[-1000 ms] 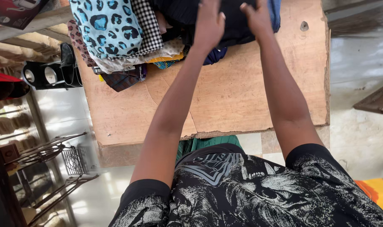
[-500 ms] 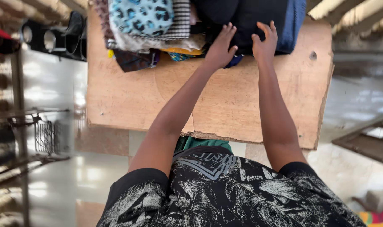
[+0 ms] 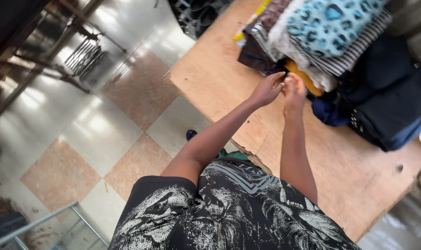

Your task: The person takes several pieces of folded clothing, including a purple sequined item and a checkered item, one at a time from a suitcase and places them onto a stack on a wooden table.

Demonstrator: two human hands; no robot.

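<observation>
The clothes pile (image 3: 321,41) sits at the far end of the wooden surface (image 3: 229,92), a loose heap of folded fabric. On top lies a blue leopard-print cloth (image 3: 333,21), with a black-and-white striped cloth (image 3: 354,53) under it, a yellow cloth (image 3: 303,74) peeking out at the near edge, and a dark plaid cloth (image 3: 254,53) at the left end. Just beside the pile, to the right, lies a dark navy bundle (image 3: 386,102).

Both hands reach out to the near edge of the pile and meet there, close together. The left hand (image 3: 267,90) has its fingers (image 3: 279,78) bent and drawn together at the fabric edge, seemingly pinching it, though the blur hides what exactly is gripped. The right hand (image 3: 294,90) is just beside it, fingers curled down and together against the same edge; whether they clamp any cloth I cannot tell.

Below the surface is a tiled floor (image 3: 108,120) in pale and reddish squares, with a metal rack (image 3: 81,58) standing at the left.
</observation>
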